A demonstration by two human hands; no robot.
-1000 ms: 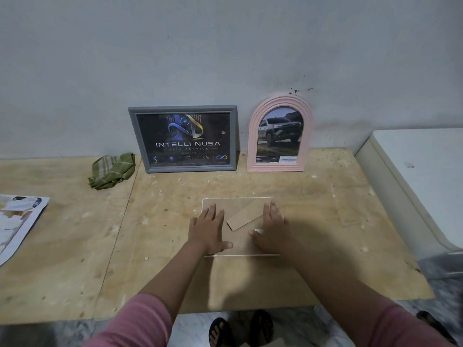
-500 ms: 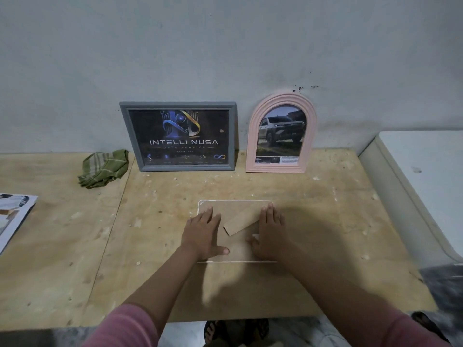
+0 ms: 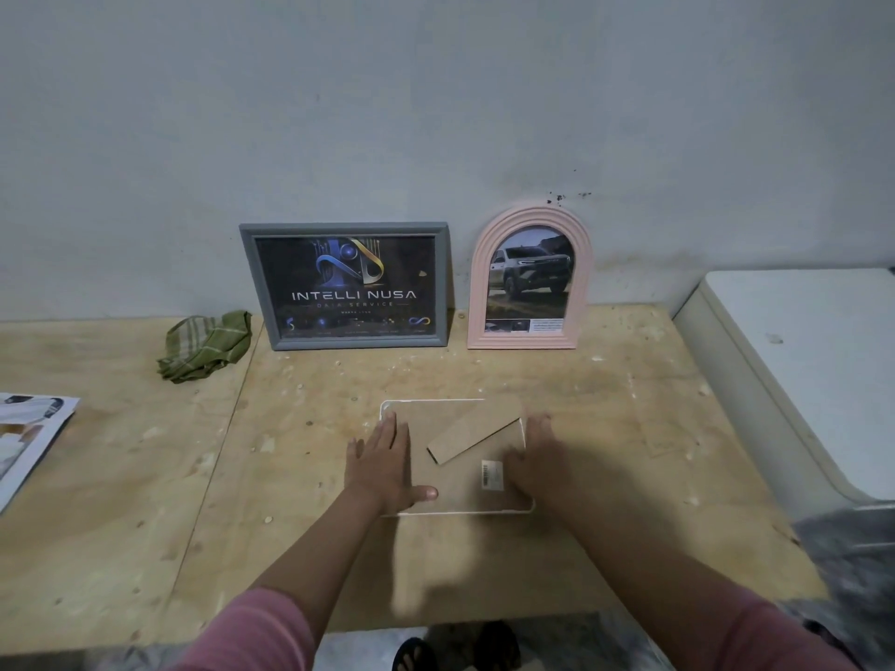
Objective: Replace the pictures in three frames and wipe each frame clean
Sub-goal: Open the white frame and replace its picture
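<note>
Both arms are extended forward from the lower edge of the view, pink sleeves seen at the upper arms. The left hand point(image 3: 382, 464) is laid flat, palm down, fingers held together toward 12 o'clock and the thumb spread toward 3 o'clock. The right hand point(image 3: 535, 457) is set palm down at 3 o'clock of the left, fingers toward 12 o'clock, thumb tucked toward 9 o'clock.

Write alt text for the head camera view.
Both hands, left hand and right hand, press flat on a white frame lying face-down on a plywood table. A grey frame and pink arched frame lean against the wall.
</note>
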